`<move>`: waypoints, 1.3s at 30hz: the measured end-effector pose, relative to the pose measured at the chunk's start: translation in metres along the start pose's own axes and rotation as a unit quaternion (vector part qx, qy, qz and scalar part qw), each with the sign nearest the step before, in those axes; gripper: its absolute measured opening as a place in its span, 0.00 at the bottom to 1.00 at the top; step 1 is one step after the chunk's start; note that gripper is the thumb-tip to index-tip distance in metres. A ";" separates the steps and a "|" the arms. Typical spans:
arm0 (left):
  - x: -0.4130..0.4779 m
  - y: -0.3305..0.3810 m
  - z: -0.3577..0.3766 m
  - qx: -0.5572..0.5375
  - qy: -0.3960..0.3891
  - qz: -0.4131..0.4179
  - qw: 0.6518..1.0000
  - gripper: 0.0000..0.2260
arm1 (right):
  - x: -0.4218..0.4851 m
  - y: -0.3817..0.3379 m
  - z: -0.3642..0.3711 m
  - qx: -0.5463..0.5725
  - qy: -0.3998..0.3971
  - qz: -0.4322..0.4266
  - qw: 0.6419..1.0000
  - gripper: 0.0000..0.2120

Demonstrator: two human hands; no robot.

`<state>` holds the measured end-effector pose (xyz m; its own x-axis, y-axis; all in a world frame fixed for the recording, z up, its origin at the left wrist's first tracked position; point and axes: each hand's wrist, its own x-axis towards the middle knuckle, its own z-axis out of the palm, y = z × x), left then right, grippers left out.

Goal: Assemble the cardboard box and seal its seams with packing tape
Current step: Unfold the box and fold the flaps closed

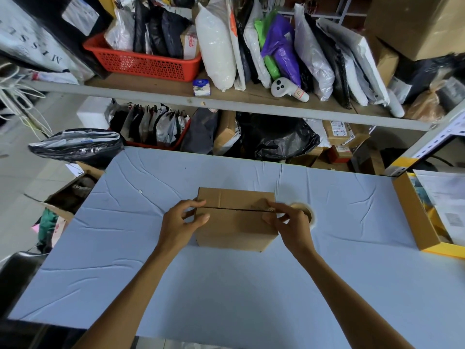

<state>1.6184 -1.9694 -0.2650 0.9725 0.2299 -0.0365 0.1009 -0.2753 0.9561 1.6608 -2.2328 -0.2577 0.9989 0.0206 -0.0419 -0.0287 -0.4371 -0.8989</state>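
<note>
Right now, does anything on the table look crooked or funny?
A little. The cardboard box has a dark slit running between its top flaps, so they do not quite meet. The blue table cover is creased all over.

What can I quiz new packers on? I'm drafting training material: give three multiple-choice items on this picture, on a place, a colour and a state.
1. Where is the tape roll relative to the cardboard box? A) left of it B) right of it, behind the right hand C) on top of it
2. What colour is the basket on the upper shelf? A) red B) green C) yellow
3. How do the box's top flaps stand? A) upright B) folded shut, a dark gap between them C) torn off
Answers: B, the roll peeks out past the right hand; A, its lattice wall is red; B, a dark line crosses the flat top.
</note>
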 end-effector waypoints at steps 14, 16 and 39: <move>0.014 -0.005 0.001 0.039 0.041 -0.006 0.998 0.08 | 0.019 0.002 0.014 0.021 -0.010 0.031 0.999 0.18; 0.015 -0.001 -0.001 0.043 0.040 -0.010 0.998 0.08 | 0.020 -0.001 0.015 0.015 -0.015 0.025 0.999 0.18; 0.022 0.013 -0.009 0.058 -0.004 -0.019 0.998 0.16 | 0.016 -0.017 -0.006 -0.060 -0.055 -0.006 0.997 0.18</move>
<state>1.6392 -1.9595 -0.2505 0.9692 0.2349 -0.0746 0.1606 -0.3725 0.9140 1.6778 -2.2301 -0.2403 0.9889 0.1226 -0.0842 -0.0046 -0.5408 -0.8411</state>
